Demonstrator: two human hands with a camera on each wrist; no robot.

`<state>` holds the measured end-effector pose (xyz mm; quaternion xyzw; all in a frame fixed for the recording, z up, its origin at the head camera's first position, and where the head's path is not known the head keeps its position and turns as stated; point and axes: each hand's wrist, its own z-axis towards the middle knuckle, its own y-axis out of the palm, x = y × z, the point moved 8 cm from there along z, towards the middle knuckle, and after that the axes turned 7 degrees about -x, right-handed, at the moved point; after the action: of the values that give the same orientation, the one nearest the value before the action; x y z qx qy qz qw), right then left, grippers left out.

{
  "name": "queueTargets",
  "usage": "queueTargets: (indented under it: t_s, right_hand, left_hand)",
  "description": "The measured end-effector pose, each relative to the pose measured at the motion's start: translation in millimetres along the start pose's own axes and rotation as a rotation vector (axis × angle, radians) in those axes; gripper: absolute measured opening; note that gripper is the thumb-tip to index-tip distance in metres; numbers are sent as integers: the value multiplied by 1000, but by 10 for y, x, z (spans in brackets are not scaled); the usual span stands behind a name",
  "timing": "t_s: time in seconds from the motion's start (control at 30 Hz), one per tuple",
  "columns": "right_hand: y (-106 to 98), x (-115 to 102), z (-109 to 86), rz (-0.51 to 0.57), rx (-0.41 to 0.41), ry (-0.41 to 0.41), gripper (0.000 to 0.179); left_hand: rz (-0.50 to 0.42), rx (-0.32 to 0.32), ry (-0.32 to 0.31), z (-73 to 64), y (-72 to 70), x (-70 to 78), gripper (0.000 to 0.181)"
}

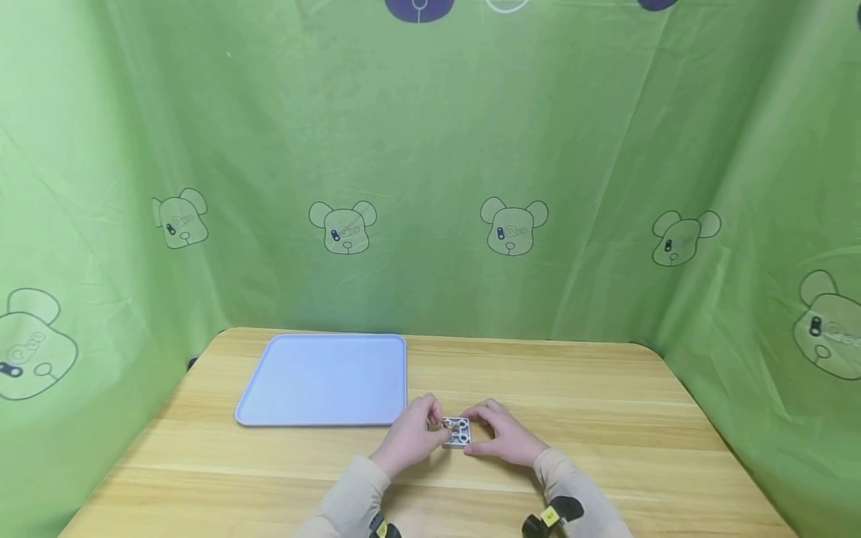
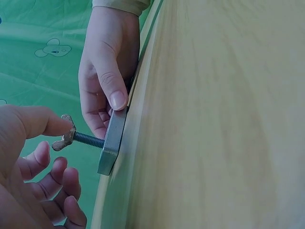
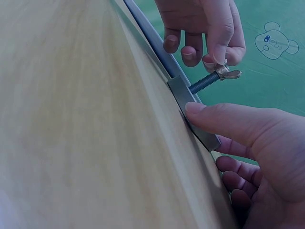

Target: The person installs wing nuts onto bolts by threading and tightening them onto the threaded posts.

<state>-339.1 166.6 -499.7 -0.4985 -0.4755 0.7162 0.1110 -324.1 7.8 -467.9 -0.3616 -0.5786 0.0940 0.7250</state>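
A small grey rectangular plate [image 1: 464,431] with round holes lies flat on the wooden table. Standing up from it is a threaded bolt [image 2: 89,140], topped by a worn brass-coloured wing nut [image 3: 223,72]. My left hand [image 1: 412,435] pinches the wing nut between thumb and forefinger, its other fingers loosely bent. From the other side, my right hand [image 1: 506,435] holds the plate by its edges, with the thumb on the near edge and the fingers around the far side. How deep the bolt sits in the plate is hidden.
A pale blue tray [image 1: 323,381] lies at the back left of the table [image 1: 572,388], close to my left hand. Green curtains [image 1: 430,149] with bear-head drawings enclose the back and both sides.
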Motion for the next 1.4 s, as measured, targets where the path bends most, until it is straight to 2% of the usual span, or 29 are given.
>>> queueTargets:
  t_s: [0.73,1.13,1.4]
  right_hand:
    - [12,6,-5,30,-10,18,55]
    - [13,26,4,26,-1,22,54]
    - [18,33,7,12,-4,33,55]
  left_hand:
    - [5,-33,-8,7,40,-20,28]
    - [42,-31,4,13,23,2,15]
    - [46,-34,4,16,20,9,13]
